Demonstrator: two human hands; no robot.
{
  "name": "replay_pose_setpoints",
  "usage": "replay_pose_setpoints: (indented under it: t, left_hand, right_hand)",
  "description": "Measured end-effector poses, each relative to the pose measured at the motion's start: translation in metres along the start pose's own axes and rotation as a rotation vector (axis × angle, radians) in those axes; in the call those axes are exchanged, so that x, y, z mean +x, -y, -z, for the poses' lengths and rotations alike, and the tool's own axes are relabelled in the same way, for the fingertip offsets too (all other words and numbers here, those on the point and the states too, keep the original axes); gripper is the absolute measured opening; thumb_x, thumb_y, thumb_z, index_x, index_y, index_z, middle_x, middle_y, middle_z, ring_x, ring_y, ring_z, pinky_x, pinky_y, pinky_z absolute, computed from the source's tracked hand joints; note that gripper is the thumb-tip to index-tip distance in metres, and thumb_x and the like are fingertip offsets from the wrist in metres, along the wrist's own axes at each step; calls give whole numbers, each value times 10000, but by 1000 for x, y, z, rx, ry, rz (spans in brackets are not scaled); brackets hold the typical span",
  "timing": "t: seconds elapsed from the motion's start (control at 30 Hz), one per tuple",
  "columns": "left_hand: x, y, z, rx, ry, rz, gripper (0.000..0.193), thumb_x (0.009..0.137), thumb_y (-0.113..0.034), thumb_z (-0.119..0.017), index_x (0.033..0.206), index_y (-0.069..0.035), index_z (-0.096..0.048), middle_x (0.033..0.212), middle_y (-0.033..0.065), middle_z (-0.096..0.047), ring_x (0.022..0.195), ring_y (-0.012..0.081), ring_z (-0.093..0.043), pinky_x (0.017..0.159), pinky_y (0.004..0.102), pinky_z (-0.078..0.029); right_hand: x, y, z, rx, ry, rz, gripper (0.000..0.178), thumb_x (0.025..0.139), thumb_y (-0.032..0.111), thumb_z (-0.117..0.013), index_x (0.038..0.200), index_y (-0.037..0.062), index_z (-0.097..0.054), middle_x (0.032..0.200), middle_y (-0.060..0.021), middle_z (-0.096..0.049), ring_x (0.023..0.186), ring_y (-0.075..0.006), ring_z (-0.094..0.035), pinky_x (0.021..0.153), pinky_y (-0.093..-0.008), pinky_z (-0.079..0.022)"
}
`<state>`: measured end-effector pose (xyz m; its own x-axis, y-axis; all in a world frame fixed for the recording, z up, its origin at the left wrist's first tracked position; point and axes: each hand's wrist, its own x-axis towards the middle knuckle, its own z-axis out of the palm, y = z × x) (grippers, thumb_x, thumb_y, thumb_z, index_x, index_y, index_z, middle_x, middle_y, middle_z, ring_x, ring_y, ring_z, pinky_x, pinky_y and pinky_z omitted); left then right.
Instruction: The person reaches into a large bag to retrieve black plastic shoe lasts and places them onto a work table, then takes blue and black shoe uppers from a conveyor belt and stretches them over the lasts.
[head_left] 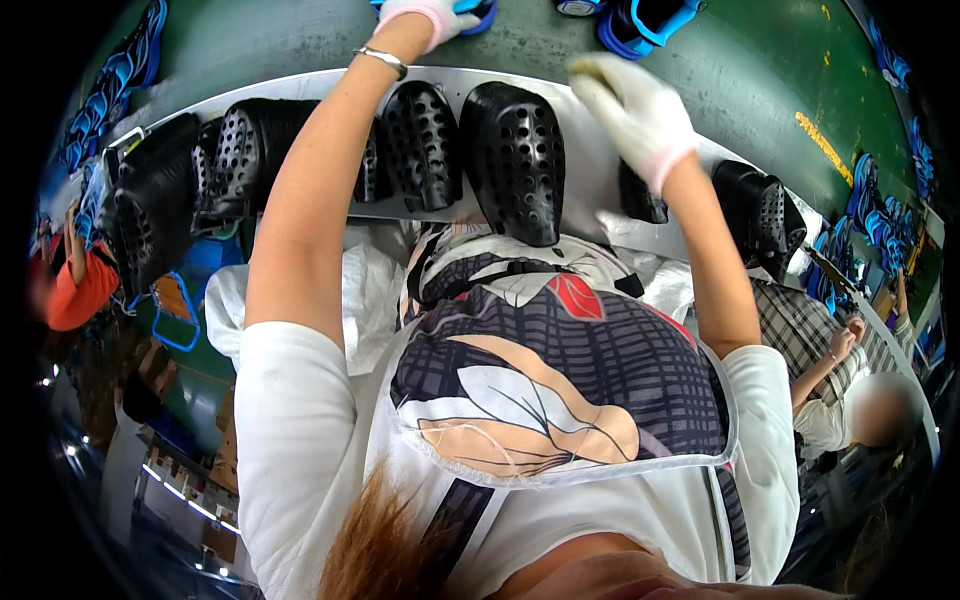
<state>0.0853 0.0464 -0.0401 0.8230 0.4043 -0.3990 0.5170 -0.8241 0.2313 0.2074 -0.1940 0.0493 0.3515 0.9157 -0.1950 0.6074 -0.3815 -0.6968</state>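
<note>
At the top edge my left hand (428, 14), in a white glove with a pink cuff, is closed on a blue shoe (478, 18); the frame cuts off part of both. My right hand (640, 112), gloved the same way and blurred, is over the far edge of the metal ledge (590, 190). Its fingers look stretched out, and nothing shows in them. Between my arms, a black shoe-shaped form full of round holes (515, 160) lies on the ledge. A similar black form (420, 145) is just left of it.
Beyond the ledge runs a green surface (540, 45) with a blue-and-black shoe (648, 25). More black perforated forms (262, 150) line the ledge at left, others (760, 215) at right. Blue shoes (870, 210) stand far right. A person in plaid (800, 325) sits at right; an orange sleeve (82, 285) shows left.
</note>
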Motion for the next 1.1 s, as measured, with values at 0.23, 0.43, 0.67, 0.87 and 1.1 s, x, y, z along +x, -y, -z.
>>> replay_pose_setpoints:
  t: [0.23,0.43,0.67,0.87,1.1]
  left_hand:
    - [-43,22,-22,-149,-512,24,429,842,-347,-638,1186,-90,-621,1092,143,-638,1029,317,-601,895,401,-480]
    - [-106,-47,28,-321,-556,14,394,849,-271,-646,1178,-55,-616,1062,159,-620,1025,326,-594,883,397,-481]
    - [-148,-62,-3,-429,-534,138,399,874,-326,-647,1190,-82,-644,1139,122,-630,934,229,-665,871,334,-496]
    - [-167,-71,-3,-445,-512,174,397,879,-325,-640,1173,-59,-653,1073,113,-655,895,194,-649,842,290,-491]
    - [-182,-95,12,-1698,-349,129,602,967,-471,-518,1288,37,-527,1142,109,-641,1001,210,-632,895,333,-492]
  right_hand:
    - [-100,18,-4,56,107,103,436,787,342,-718,1101,55,-621,1067,-125,-621,948,-305,-612,840,-379,-496]
    - [-108,15,-22,-62,73,299,541,706,327,-774,1134,66,-570,1094,-126,-593,1014,-320,-570,878,-399,-478]
    - [-103,15,-27,-194,95,426,504,711,287,-764,1125,70,-576,1081,-117,-594,967,-322,-588,814,-407,-502]
    - [-95,21,-26,-181,113,382,485,704,277,-757,1100,63,-576,1061,-122,-591,993,-310,-590,828,-405,-502]
    - [-103,48,25,185,54,446,450,717,203,-733,1094,17,-574,1032,-153,-596,992,-323,-579,859,-389,-489]
